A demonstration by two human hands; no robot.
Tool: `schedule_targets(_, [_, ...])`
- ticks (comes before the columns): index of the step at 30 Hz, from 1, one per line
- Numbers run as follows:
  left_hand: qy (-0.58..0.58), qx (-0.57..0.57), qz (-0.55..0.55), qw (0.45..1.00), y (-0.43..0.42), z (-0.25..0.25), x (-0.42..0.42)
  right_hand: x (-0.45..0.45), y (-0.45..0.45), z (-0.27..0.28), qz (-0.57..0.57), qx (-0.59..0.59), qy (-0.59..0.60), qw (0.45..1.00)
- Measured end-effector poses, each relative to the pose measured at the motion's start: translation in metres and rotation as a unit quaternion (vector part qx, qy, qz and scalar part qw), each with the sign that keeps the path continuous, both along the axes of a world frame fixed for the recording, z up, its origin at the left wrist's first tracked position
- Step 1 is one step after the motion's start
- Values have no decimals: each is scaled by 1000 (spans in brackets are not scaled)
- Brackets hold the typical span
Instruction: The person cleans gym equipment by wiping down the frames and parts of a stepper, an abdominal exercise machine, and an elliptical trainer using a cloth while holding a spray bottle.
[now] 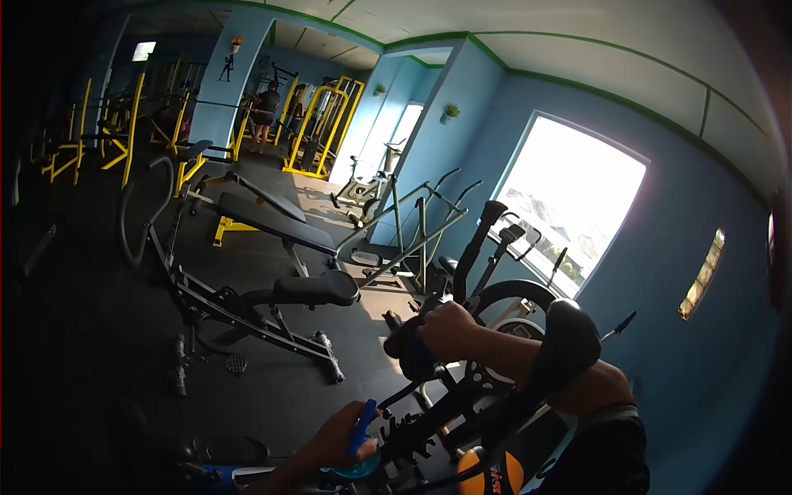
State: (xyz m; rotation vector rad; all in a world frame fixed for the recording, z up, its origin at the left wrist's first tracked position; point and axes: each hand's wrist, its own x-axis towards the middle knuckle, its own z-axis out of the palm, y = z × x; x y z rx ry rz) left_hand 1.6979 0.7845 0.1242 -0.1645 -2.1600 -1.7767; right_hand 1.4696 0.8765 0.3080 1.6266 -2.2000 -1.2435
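Observation:
My left hand [342,437] is low in the frame, its fingers wrapped round a spray bottle with a blue trigger head [361,427] and a clear teal body [360,467]. My right hand [448,332] reaches across from the right, fingers curled and pressed on a dark blue cloth [411,356]. The cloth lies against a black part of an exercise machine, and its far side is hidden. A black padded part [569,342] of the machine stands in front of my right forearm and covers some of it.
A black folding bench machine [318,288] stands to the left, with a longer padded bench [276,224] behind it. An elliptical frame [421,219] is by the window wall. Yellow racks [318,132] and another person [265,115] are far back. An orange-and-black round object [499,473] is below.

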Motion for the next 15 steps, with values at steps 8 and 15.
schedule_targets(8, [12,42,74,996,-8,-45,13,15,44,128,-277,-138,130,942])
schedule_targets(15, [16,-12,20,1000,1,-30,8,-57,77,99,-4,-224,119,967])
